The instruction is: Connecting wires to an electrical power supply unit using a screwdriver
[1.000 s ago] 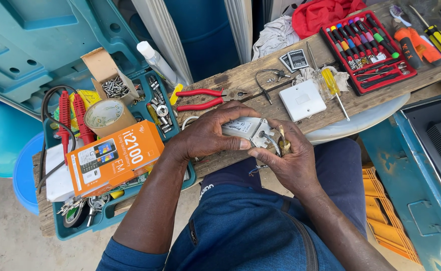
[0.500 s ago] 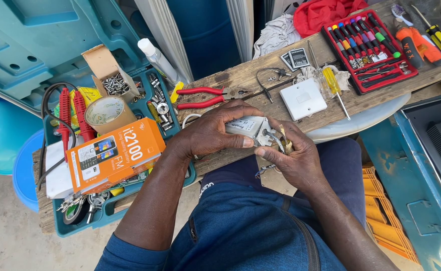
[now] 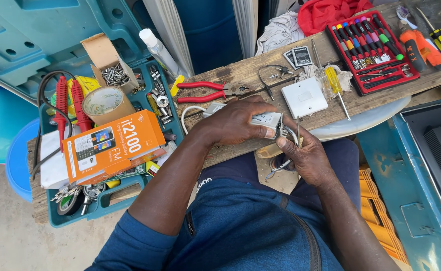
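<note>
Head view looks down at a person in a blue shirt sitting at a wooden plank (image 3: pixel 240 75). Both hands are close together over the lap, at the near edge of the plank. The left hand (image 3: pixel 235 120) is wrapped over a small white charger block (image 3: pixel 266 120) and grips it tight. The right hand (image 3: pixel 308 155) is closed on a thin metal tool (image 3: pixel 297 128) that points up beside the block, and a grey wire (image 3: pixel 278 165) hangs down under that hand.

On the plank behind the hands lie red pliers (image 3: pixel 208 92), a white wall switch (image 3: pixel 304 97) and a yellow-handled screwdriver (image 3: pixel 335 83). A red case of small screwdrivers (image 3: pixel 376 47) sits near the far right end, well apart from the hands. To the left sits a teal toolbox tray (image 3: pixel 100 208). In it are an orange phone box (image 3: pixel 112 145), a roll of tape (image 3: pixel 105 104) and a small cardboard box of screws (image 3: pixel 111 65).
</note>
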